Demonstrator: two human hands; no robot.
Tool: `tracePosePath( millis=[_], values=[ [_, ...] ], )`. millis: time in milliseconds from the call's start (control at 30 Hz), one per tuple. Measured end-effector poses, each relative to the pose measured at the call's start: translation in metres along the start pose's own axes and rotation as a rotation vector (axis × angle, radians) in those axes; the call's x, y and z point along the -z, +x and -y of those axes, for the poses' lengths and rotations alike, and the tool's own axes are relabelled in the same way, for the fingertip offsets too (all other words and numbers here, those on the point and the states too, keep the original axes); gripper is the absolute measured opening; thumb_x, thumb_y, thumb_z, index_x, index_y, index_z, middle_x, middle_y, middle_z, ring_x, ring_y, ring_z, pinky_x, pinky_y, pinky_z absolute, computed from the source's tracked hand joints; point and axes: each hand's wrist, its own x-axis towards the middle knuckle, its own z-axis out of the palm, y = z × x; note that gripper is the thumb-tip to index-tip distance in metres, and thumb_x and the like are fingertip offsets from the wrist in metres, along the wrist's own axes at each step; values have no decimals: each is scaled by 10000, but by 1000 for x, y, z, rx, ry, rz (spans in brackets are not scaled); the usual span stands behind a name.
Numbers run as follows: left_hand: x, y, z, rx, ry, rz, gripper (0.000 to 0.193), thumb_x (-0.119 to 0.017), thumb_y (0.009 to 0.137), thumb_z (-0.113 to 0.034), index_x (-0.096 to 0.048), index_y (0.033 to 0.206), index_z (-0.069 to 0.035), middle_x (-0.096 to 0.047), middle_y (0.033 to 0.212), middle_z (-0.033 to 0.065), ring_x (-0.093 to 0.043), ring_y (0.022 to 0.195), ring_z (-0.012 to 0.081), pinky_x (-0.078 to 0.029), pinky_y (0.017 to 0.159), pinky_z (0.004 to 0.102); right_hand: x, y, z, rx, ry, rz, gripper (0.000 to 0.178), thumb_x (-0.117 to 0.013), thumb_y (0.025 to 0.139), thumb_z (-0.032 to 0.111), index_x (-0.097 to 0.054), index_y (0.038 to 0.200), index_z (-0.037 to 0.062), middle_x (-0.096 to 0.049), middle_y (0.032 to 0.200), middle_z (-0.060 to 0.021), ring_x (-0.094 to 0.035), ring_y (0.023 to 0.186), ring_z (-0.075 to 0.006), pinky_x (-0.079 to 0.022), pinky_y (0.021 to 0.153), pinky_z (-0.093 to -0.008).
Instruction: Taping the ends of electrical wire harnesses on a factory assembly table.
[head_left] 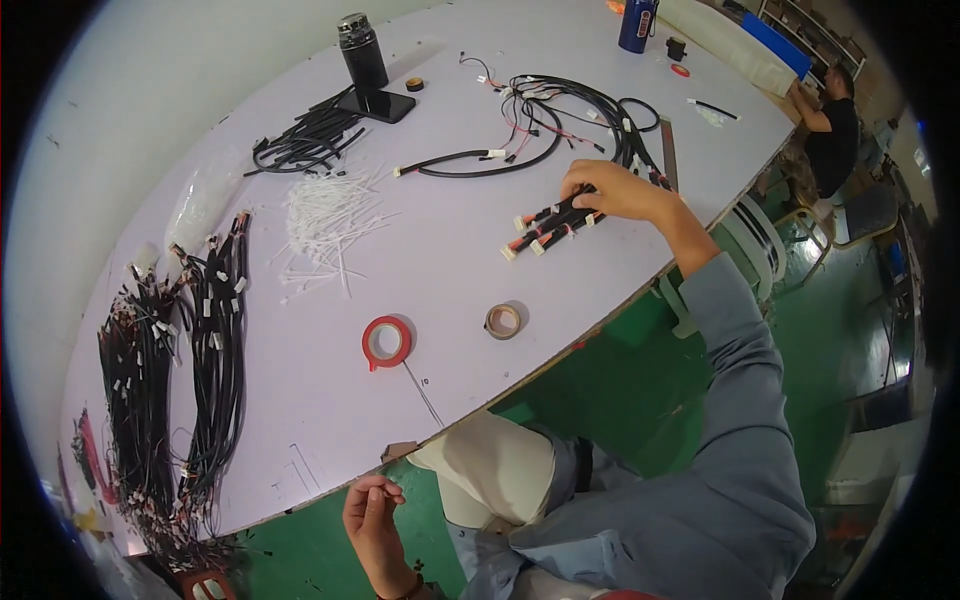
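Observation:
My right hand (620, 192) reaches across the table and grips a bundle of black cable harnesses (572, 212) from above, its fingers wrapped round them. White connectors and short orange-red wires show at their near ends. My left hand (375, 525) is off the table, beyond its front edge, with fingers curled and thumb pressed to them; whatever it may hold is too small to make out. On the table between my hands lie a roll of red tape (387, 342) with a loose end and a smaller brown tape roll (503, 320).
Two thick bundles of wire harnesses (215, 340) lie at the left. White cable ties (330, 220) are heaped beside black tubes (310, 135). A phone (376, 104) lies by a dark thermos (362, 52). A blue bottle (637, 25) stands at the back. Another person (830, 130) sits at the far right.

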Motion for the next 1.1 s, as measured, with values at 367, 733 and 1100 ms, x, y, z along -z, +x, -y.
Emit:
tracePosePath(
  millis=[367, 733, 1100],
  values=[
    [-24, -9, -15, -81, 134, 283, 252, -509, 927, -151, -554, 1106, 20, -599, 919, 98, -539, 793, 135, -445, 717, 251, 99, 0, 67, 349, -322, -760, 182, -506, 875, 68, -586, 1035, 36, -570, 977, -113, -545, 903, -285, -430, 820, -344],
    [-105, -23, -3, -384, -178, 279, 463, -413, 980, -312, -421, 1296, 27, -506, 1243, 113, -558, 1004, 164, -481, 806, 308, -103, -83, 232, 824, -128, -376, 305, -619, 765, 215, -564, 1040, 97, -531, 952, -46, -550, 621, -196, -422, 508, -317],
    [-89, -14, -16, -572, -180, 312, 354, -442, 955, -372, -502, 1107, -58, -535, 1222, 151, -552, 1017, 168, -481, 814, 295, -54, -59, 75, 419, -454, -628, 129, -556, 757, 78, -597, 866, 133, -566, 789, -39, -545, 785, -226, -397, 783, -382]
  ],
)
